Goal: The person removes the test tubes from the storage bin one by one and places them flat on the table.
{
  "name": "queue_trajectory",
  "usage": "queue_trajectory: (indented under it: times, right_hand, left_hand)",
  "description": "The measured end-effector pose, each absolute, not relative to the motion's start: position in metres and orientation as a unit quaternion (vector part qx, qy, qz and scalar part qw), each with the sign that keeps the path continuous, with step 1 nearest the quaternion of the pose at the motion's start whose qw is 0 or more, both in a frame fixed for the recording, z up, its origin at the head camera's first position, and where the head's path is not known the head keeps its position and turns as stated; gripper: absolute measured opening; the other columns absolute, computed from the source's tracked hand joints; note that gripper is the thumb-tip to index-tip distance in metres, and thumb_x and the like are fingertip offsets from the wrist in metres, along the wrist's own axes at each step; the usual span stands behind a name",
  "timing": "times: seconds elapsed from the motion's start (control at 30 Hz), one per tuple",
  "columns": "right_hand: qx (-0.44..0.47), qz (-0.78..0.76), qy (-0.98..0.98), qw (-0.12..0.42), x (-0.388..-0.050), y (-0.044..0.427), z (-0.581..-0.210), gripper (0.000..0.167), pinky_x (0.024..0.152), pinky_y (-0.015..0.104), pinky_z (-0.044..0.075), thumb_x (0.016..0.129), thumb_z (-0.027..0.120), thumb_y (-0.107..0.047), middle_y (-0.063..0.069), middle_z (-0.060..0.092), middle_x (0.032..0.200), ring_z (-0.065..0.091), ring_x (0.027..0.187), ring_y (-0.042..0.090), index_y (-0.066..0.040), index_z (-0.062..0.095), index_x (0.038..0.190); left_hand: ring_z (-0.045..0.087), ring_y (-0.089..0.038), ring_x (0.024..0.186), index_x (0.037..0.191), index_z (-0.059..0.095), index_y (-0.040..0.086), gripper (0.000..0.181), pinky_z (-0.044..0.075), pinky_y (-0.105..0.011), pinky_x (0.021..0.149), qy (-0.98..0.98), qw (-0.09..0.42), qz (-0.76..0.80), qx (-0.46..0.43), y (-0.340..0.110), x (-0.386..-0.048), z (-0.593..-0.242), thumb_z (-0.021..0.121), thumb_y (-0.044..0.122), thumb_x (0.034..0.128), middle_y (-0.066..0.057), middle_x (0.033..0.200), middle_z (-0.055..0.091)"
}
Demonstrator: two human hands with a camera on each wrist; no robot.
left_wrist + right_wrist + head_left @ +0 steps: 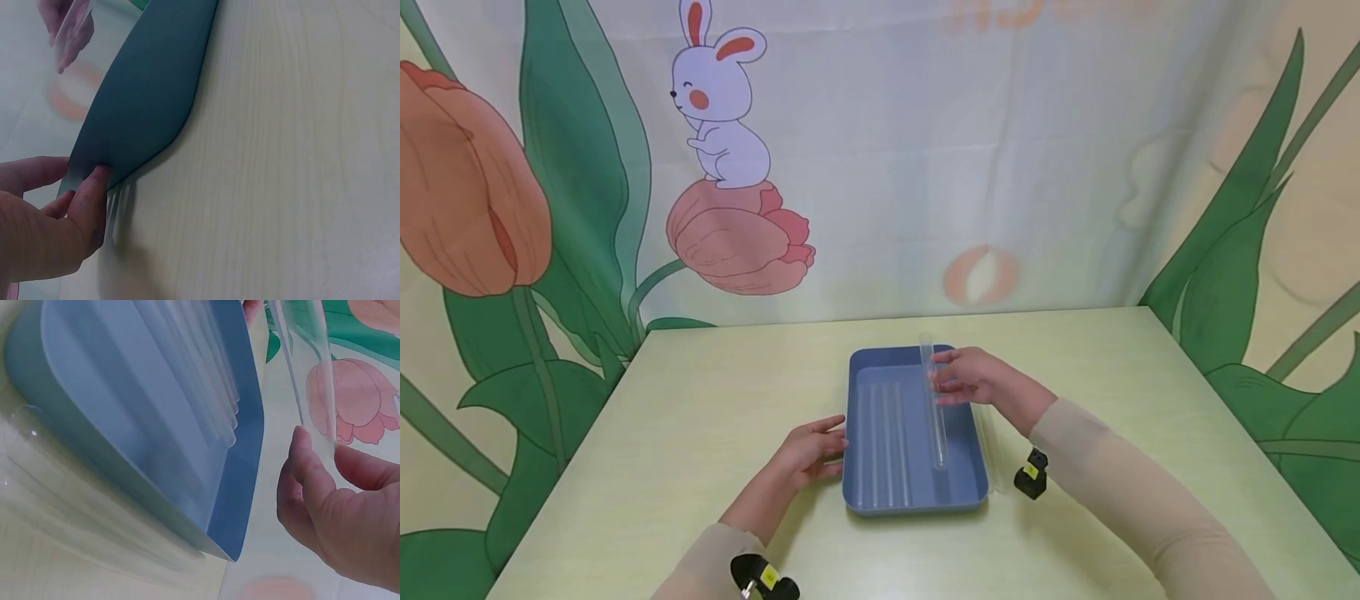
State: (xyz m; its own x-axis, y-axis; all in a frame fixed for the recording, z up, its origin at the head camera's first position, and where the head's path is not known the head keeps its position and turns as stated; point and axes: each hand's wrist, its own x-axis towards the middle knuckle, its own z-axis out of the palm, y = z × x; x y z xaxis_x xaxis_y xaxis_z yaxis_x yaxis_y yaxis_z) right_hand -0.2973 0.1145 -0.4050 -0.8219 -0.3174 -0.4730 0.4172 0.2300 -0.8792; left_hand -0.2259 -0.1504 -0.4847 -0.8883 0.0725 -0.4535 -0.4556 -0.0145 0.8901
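R hand (966, 377) has a clear tube (937, 433) pinched btwn thumb & fingers, over the right half of the blue tray (964, 479); the tube's long axis runs near-to-far, approx. parallel w/ the tray's long sides, far end overlapping the far rim in the head view; a row of tubes (892, 446) lies lengthwise in the tray, to the left of the held one w/ a gap btwn; R hand is the nearer, L hand (811, 452) rests w/ loose fingers against the tray's left outer wall, holding no tube; more tubes (94, 500) lie on the tabletop (700, 450) just beside the right wall; tube's height above the tray floor prob. small, hard to judge.
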Motion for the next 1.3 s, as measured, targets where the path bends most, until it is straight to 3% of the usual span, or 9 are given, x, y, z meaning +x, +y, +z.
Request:
queue_trajectory:
  times: [0.13,0.33,0.5,0.9,1.3]
  right_hand:
    - [0.020,-0.619,0.728,0.294,-0.294,0.117,-0.400,0.060,0.073,0.022,0.059,0.104,0.051,0.000,0.007,0.057,0.114,0.060,0.087,0.009,0.000,0.028,0.160]
    - [-0.006,-0.619,0.728,0.296,-0.289,0.125,-0.391,0.061,0.076,0.023,0.059,0.104,0.051,-0.003,0.005,0.057,0.113,0.062,0.086,0.007,0.000,0.027,0.160]
    - [-0.013,-0.632,0.718,0.291,-0.286,0.134,-0.384,0.062,0.075,0.022,0.059,0.104,0.053,-0.004,0.001,0.060,0.102,0.063,0.082,0.006,0.002,0.028,0.159]
    - [-0.028,-0.628,0.723,0.287,-0.278,0.160,-0.373,0.064,0.081,0.022,0.060,0.105,0.053,-0.009,0.002,0.055,0.111,0.061,0.089,0.008,0.001,0.024,0.160]
    - [-0.036,-0.636,0.721,0.273,-0.269,0.190,-0.367,0.064,0.080,0.021,0.060,0.105,0.050,-0.007,-0.010,0.064,0.095,0.064,0.087,0.003,0.004,0.020,0.161]
  left_hand:
    - [0.066,-0.015,0.098,0.152,0.044,-0.002,0.058,0.059,-0.029,0.077,0.678,0.188,0.696,-0.142,-0.151,-0.226,-0.486,0.057,-0.006,0.0960,-0.028,0.154,0.048]
    - [0.066,-0.015,0.100,0.152,0.044,-0.002,0.058,0.060,-0.029,0.078,0.679,0.190,0.695,-0.142,-0.151,-0.226,-0.487,0.057,-0.005,0.0964,-0.029,0.154,0.048]
    - [0.066,-0.016,0.101,0.152,0.045,-0.001,0.057,0.061,-0.031,0.081,0.679,0.188,0.695,-0.145,-0.151,-0.226,-0.487,0.057,-0.005,0.0962,-0.028,0.153,0.049]
    - [0.067,-0.013,0.097,0.152,0.045,-0.002,0.057,0.060,-0.029,0.077,0.680,0.186,0.695,-0.137,-0.151,-0.225,-0.487,0.057,-0.004,0.0964,-0.029,0.153,0.049]
    - [0.067,-0.015,0.099,0.152,0.044,-0.001,0.057,0.061,-0.033,0.082,0.684,0.185,0.691,-0.141,-0.151,-0.226,-0.489,0.057,-0.004,0.0970,-0.029,0.153,0.049]
